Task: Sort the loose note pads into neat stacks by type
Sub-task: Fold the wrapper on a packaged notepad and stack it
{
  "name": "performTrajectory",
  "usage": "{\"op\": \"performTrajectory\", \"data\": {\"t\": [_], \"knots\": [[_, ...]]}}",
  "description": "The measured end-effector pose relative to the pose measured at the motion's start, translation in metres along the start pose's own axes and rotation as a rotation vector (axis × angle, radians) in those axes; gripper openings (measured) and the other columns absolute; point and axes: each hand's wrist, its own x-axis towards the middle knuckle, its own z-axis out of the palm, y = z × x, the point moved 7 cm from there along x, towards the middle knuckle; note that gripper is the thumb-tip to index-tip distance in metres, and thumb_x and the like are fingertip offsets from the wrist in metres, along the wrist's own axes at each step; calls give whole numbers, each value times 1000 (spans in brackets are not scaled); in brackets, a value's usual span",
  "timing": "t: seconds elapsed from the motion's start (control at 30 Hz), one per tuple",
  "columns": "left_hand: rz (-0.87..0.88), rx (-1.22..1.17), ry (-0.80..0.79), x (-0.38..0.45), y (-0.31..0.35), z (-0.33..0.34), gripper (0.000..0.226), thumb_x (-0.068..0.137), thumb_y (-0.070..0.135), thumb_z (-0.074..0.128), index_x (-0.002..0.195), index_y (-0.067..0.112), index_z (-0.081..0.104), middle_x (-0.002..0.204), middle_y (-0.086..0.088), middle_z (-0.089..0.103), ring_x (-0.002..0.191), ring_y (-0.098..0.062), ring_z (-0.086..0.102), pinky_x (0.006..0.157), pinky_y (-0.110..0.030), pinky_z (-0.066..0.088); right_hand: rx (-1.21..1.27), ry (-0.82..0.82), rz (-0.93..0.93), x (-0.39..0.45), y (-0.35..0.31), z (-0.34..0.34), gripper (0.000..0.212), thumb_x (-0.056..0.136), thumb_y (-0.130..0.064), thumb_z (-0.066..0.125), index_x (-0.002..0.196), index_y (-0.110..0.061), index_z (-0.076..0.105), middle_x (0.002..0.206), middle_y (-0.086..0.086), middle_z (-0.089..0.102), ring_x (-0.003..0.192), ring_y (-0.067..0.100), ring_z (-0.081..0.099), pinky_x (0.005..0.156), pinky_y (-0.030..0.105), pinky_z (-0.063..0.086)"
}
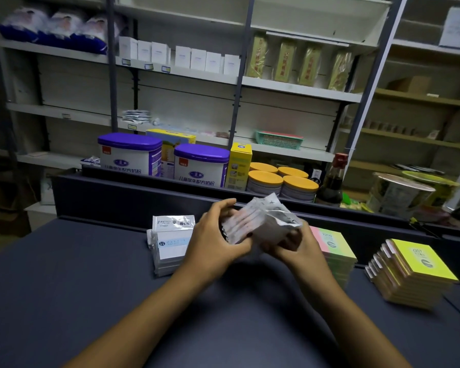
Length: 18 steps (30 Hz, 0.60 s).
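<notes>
Both hands, left hand and right hand, gripped a bundle of silver-wrapped pads above the tabletop; best squared edgewise, then set beside the white pad stack.

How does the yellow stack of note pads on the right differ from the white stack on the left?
The yellow stack has yellow-green covers; the white stack has white, clear-wrapped packs. The yellow stack leans, its pads stepped sideways; the white stack has one pack propped upright behind it. Both rest on the dark table, untouched by either hand.
</notes>
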Motion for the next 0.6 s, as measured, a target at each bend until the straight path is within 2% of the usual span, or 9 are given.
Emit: {"op": "performTrajectory", "data": {"t": [0.13,0.27,0.4,0.5,0.6], "knots": [[-36,-87,-53,2,-1,-1,74,66,23,82,131,28,49,113,10,64,106,-2,62,93,-21,51,-235,27,-67,-2,-12,-1,85,62,-10,91,134,-25,48,124,-13,63,112,1,62,89,23,54],[-68,-120,-98,2,-6,3,66,71,13,81,127,28,49,116,11,63,106,0,62,95,-21,51,-281,-68,-91,-5,-8,9,65,69,-2,86,122,-27,58,114,-8,72,105,9,68,84,22,55],[-82,-123,-134,-1,-10,12,63,78,7,76,130,26,45,124,3,61,115,-4,58,103,-24,46,-315,-64,-77,-4,0,11,71,68,0,84,130,-24,57,115,-10,71,107,7,68,87,25,56],[-88,-74,-163,-6,-12,24,66,81,6,71,138,24,42,132,3,57,126,-12,51,111,-30,39,-417,-7,-59,-5,11,8,68,66,-5,82,125,-28,56,108,-15,71,102,3,68,85,24,56],[-162,-23,-174,-14,-22,36,70,89,6,64,149,16,29,148,2,42,138,-12,39,116,-21,27,-500,-17,-20,-6,26,9,65,69,-8,82,122,-31,52,112,-18,67,106,1,64,89,18,51]]}}
